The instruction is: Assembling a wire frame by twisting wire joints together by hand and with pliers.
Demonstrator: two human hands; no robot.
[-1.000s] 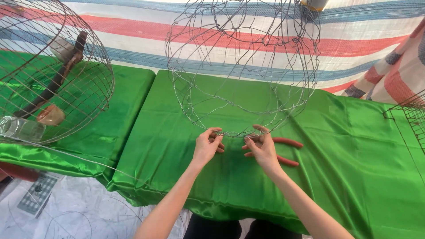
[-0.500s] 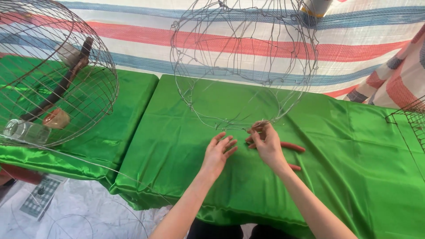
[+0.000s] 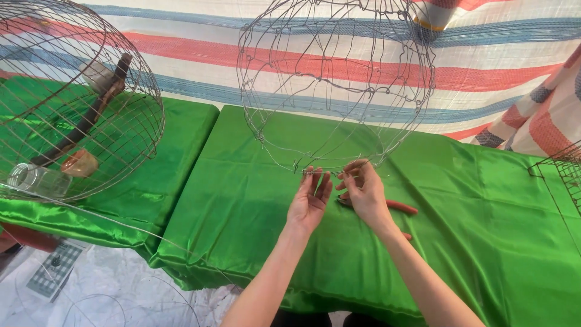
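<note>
A round wire cage frame (image 3: pixel 336 91) hangs over a table draped in green satin cloth (image 3: pixel 242 200). My left hand (image 3: pixel 310 201) has its fingers stretched out, tips touching the frame's lower wire ring. Beside it my right hand (image 3: pixel 363 192) pinches the same ring with curled fingers. Red-handled pliers (image 3: pixel 404 209) lie on the cloth just under and right of my right hand, partly hidden by it.
At the left a finished wire cage (image 3: pixel 72 103) lies on its side on a second green table, with a dark perch and a clear plastic cup (image 3: pixel 37 180) by it. A square wire cage (image 3: pixel 563 172) edges in at right. Striped tarp (image 3: pixel 484 72) behind; loose wire on the floor.
Both hands have risen from near the pliers to the bottom ring of the wire frame. The view has shifted, so the frame and left cage sit closer.
</note>
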